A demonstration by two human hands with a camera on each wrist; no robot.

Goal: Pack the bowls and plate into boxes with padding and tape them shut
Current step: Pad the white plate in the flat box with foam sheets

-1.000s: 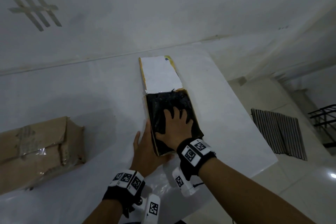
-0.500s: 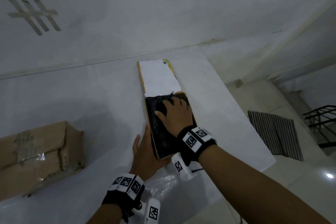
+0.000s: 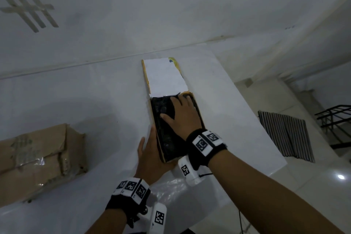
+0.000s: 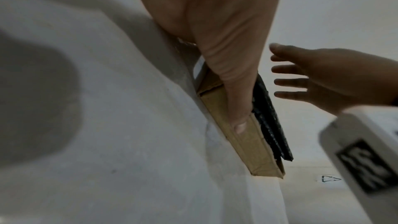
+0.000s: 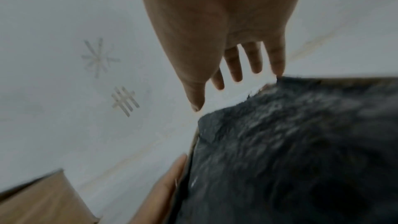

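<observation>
A flat cardboard box [image 3: 199, 109] lies on the white table, its lid [image 3: 165, 78] folded back with the white inside face up. Black padding [image 3: 161, 109] fills the box; no bowl or plate shows. My right hand [image 3: 183, 117] is spread over the far half of the padding with straight fingers. In the right wrist view its little fingertip touches the padding [image 5: 290, 142] at the far edge. My left hand [image 3: 150, 156] lies flat against the box's left wall [image 4: 254, 156], fingers [image 4: 237, 91] straight along the cardboard.
A closed, crumpled brown carton [image 3: 38, 156] sits at the left of the table. A clear plastic sheet [image 3: 180, 192] lies near the front edge. The table's right edge [image 3: 266, 138] drops to the floor, where a striped mat [image 3: 284, 135] and a black rack [image 3: 334, 119] stand.
My right hand has slid over the padding from the box's near half toward its far end. The left hand has stayed against the box's left wall.
</observation>
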